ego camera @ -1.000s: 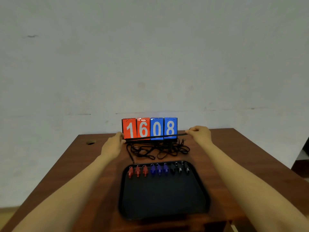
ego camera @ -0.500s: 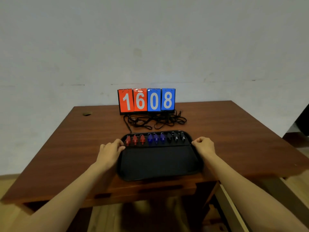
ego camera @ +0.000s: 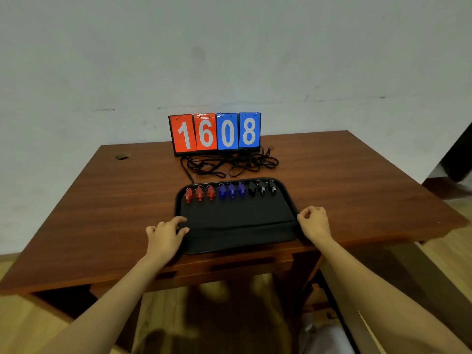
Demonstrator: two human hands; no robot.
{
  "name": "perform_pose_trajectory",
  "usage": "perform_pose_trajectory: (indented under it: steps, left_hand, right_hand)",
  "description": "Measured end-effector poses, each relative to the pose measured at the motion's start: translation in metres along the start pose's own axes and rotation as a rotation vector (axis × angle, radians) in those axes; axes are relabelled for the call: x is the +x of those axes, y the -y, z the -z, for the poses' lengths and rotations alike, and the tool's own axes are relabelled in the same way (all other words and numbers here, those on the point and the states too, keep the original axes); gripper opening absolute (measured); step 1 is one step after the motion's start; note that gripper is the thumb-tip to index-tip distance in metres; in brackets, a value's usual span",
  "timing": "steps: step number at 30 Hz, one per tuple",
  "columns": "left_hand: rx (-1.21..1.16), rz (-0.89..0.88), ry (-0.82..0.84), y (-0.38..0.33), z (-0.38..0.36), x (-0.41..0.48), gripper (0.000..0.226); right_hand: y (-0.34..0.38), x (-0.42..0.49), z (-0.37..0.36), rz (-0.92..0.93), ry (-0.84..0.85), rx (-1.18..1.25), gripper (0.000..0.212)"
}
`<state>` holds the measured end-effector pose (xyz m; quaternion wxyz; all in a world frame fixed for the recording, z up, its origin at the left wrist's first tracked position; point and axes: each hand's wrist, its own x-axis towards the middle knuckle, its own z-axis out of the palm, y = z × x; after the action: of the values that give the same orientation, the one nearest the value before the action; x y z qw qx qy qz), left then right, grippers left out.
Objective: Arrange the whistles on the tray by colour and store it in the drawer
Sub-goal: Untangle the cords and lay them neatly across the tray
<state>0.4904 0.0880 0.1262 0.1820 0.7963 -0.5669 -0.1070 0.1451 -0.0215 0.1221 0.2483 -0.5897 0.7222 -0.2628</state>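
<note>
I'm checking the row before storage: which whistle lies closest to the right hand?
The black whistle at the row's right end, last of three black ones, near the tray's far right corner; the right hand is at that side's rim.

A black tray (ego camera: 237, 218) lies flat. Along its far rim runs one row of nine: three red whistles (ego camera: 199, 194) at its left, three blue whistles (ego camera: 232, 190) in the middle, three black whistles (ego camera: 262, 188) at its right.
</note>
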Motion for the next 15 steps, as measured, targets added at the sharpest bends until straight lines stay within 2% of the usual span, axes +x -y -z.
perform_pose_trajectory:
  steps: [2, 9, 15]
  left_hand:
    - [-0.016, -0.002, -0.028, -0.002, -0.002, -0.004, 0.009]
    - [0.162, 0.007, -0.06, -0.005, -0.005, -0.007, 0.011]
    - [0.17, 0.035, -0.127, -0.002, -0.008, -0.004, 0.013]
  right_hand:
    - [-0.006, -0.002, -0.001, 0.013, 0.005, 0.011, 0.012]
    - [-0.013, -0.005, -0.002, 0.046, -0.012, 0.092, 0.007]
    - [-0.014, -0.006, -0.005, 0.06, -0.019, 0.117, 0.007]
